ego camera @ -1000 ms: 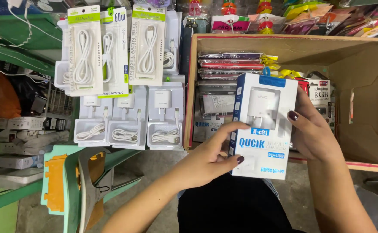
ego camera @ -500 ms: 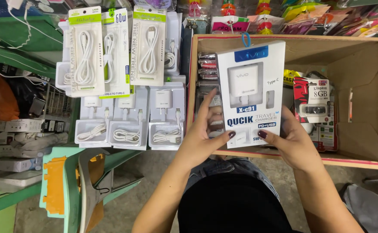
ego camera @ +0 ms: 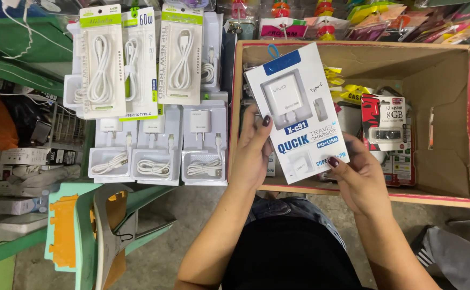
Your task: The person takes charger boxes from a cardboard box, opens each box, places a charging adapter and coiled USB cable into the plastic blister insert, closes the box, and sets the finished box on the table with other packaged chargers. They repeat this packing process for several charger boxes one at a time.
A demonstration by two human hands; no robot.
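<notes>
I hold a white boxed charger pack [ego camera: 298, 115] with blue lettering and a blue hang tab, tilted slightly left, over the near-left part of an open cardboard box [ego camera: 450, 107]. My left hand [ego camera: 252, 150] grips the pack's left edge, thumb on its front. My right hand [ego camera: 356, 177] holds its lower right corner, thumb on the front. The pack's clear window shows a white plug and a small adapter.
In the box lie a red and black memory-stick card [ego camera: 383, 124] and yellow-labelled packets [ego camera: 348, 92]. Left of it hang white cable packs [ego camera: 100, 64] above three boxed charger sets [ego camera: 157, 145]. A green stool with an orange part [ego camera: 79, 231] stands on the concrete floor.
The charger pack has moved left and up from the box's middle, and now tilts to the left. My left hand shifted from under the pack to its left edge.
</notes>
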